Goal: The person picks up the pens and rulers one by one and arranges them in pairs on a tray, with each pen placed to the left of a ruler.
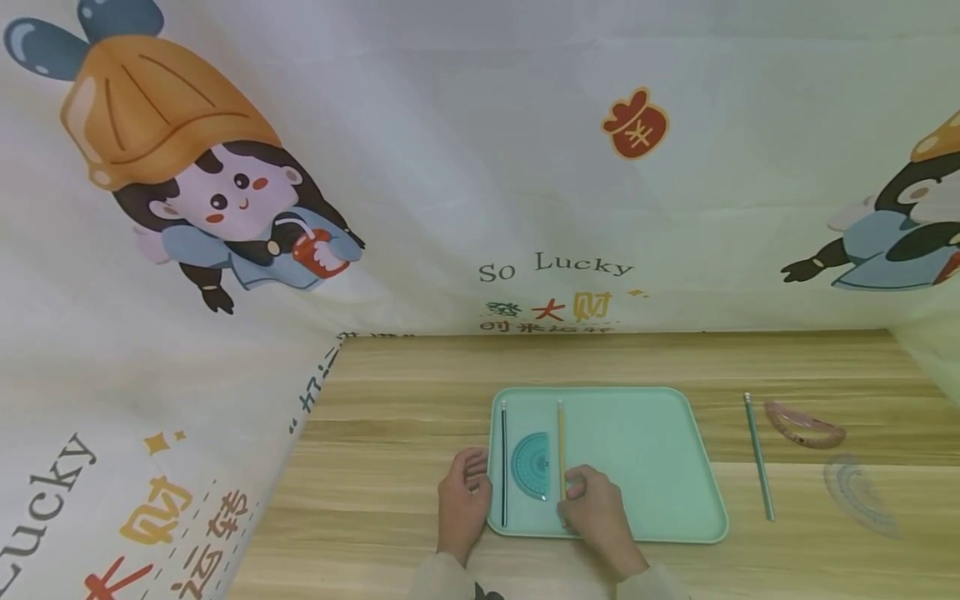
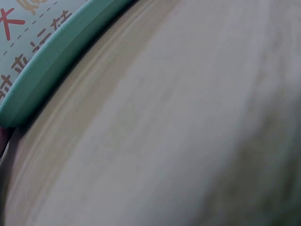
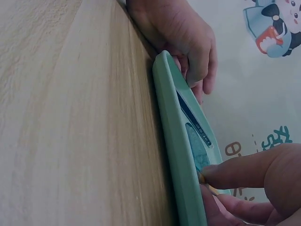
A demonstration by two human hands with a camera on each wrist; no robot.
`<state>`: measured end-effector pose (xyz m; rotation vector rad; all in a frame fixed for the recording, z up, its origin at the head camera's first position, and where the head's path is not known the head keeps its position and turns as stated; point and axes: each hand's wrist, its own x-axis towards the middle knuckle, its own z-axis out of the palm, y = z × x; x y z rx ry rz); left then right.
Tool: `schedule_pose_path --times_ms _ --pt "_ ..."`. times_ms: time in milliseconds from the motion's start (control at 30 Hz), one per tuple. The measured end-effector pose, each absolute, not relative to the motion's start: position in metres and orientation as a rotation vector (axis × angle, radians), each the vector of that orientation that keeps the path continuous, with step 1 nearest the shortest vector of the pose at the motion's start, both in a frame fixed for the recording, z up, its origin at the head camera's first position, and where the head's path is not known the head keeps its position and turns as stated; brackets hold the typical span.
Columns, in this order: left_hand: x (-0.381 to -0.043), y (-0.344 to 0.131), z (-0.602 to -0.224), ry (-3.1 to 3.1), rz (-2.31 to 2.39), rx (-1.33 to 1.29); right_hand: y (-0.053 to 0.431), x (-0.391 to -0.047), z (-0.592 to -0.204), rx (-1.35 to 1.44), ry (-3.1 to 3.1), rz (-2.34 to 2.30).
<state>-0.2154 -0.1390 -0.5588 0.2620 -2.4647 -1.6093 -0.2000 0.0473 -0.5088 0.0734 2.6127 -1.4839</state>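
Observation:
On the light green tray (image 1: pixel 645 467), my right hand (image 1: pixel 596 508) pinches the near part of a yellow pencil (image 1: pixel 561 442) between thumb and fingers. The pencil lies lengthwise, just right of a blue protractor (image 1: pixel 532 467) whose straight side faces it. Left of the protractor lies a dark blue pencil (image 1: pixel 504 462), along the tray's left side. My left hand (image 1: pixel 463 500) rests against the outside of the tray's left rim, its fingers loosely bent. In the right wrist view the right thumb (image 3: pixel 240 172) presses on the yellow pencil. The left wrist view shows mostly tabletop.
Right of the tray, a green pencil (image 1: pixel 759 458), a pink protractor (image 1: pixel 804 427) and a clear protractor (image 1: pixel 858 493) lie on the wooden table (image 1: pixel 375 442). A printed white cloth (image 1: pixel 450 167) hangs behind the table and along its sides.

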Motion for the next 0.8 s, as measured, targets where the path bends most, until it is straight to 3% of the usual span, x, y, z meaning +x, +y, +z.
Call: schedule_pose_path --times_ms 800 --pt "-0.2171 -0.1392 -0.5609 -2.470 -1.611 0.275 0.0456 -0.1986 -0.5129 0.043 2.753 -1.402"
